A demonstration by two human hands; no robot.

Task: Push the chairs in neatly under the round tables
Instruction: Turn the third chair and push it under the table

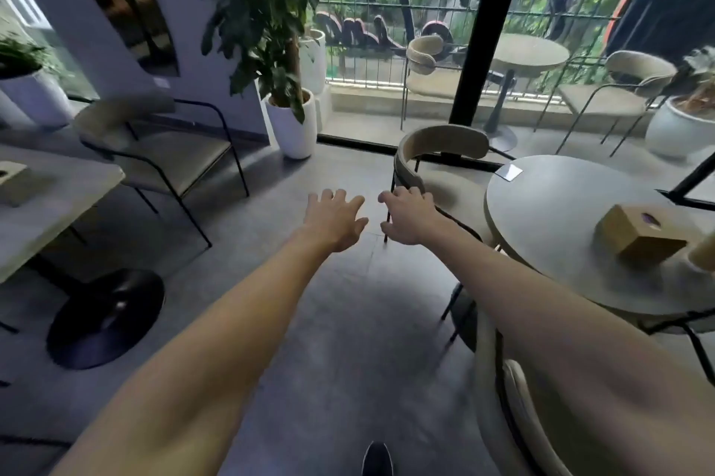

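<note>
A round grey table [557, 228] stands at the right. A beige chair with a curved backrest [441, 142] sits at its far left side, seat partly under the tabletop. My right hand [406, 216] reaches to the near end of that backrest, fingers loosely curled at its edge; whether it grips the chair I cannot tell. My left hand [334, 218] hovers in the air just left of it, fingers spread, holding nothing. A second beige chair [514, 413] is close under my right arm, at the table's near side.
A cardboard box [638, 239] and a small card [508, 171] lie on the round table. Left are another table [50, 204] with a black base, a chair [154, 154], and a potted plant [292, 123]. Beyond the glass stand a balcony table [530, 53] and chairs.
</note>
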